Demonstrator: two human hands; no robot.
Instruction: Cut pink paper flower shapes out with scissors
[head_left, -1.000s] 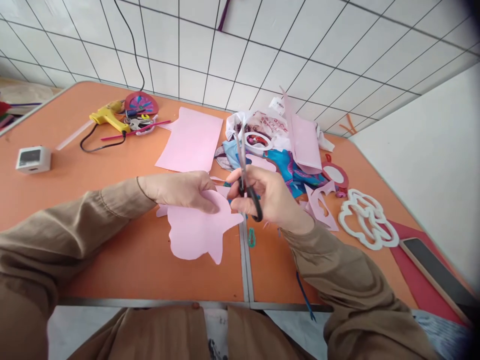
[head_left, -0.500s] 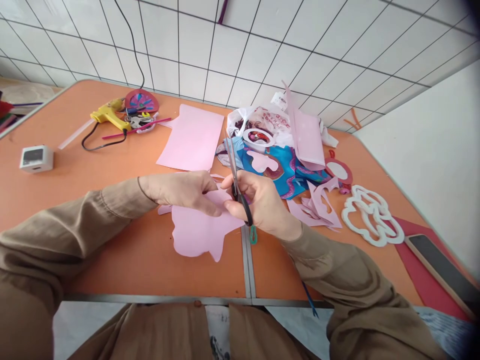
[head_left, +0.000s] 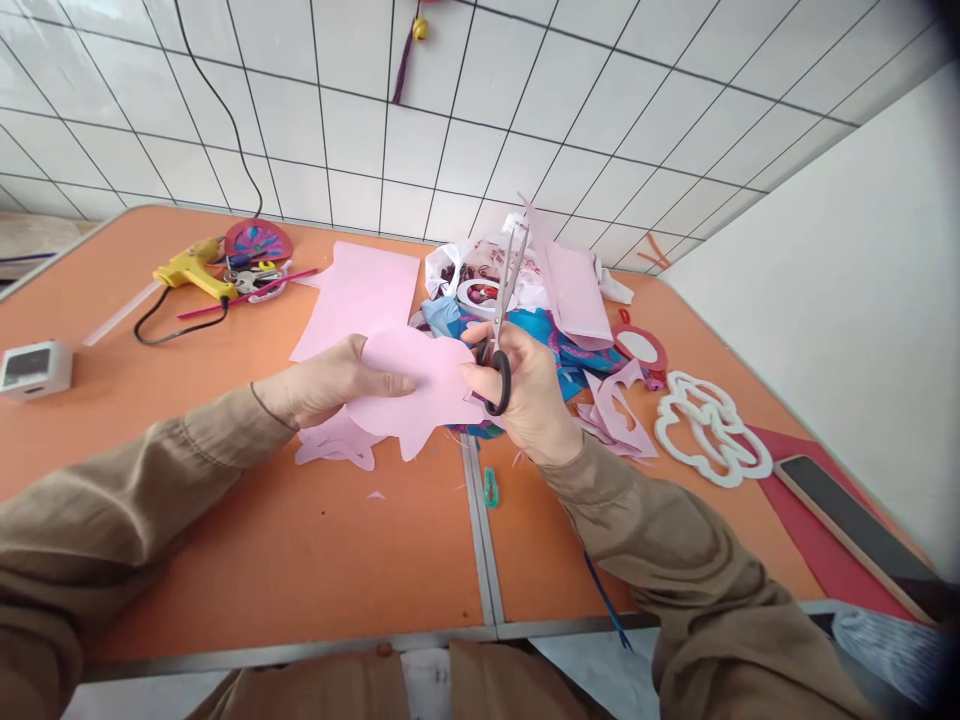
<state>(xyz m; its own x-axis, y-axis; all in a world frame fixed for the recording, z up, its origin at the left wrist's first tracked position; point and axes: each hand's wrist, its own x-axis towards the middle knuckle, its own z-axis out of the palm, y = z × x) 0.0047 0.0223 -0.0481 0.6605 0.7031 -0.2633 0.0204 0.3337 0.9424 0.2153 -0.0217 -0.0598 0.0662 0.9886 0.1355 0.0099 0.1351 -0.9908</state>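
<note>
Yellow glue gun [head_left: 189,272], dark phone [head_left: 855,525], white box [head_left: 36,369]

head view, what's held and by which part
The left hand holds the pink cutout by its left side; the right hand holds the scissors by the black handles, thumb at the cutout's right edge.

A wavy-edged pink cutout [head_left: 426,362] is held up beside black-handled scissors [head_left: 498,323], slightly parted and pointing away.

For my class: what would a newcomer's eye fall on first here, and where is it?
Probably the wavy-edged pink cutout at the center, held in the left hand, and the black-handled scissors in the right hand. Next might come the yellow glue gun at the far left of the orange table, and the white cloud-shaped frames at its right.
</note>
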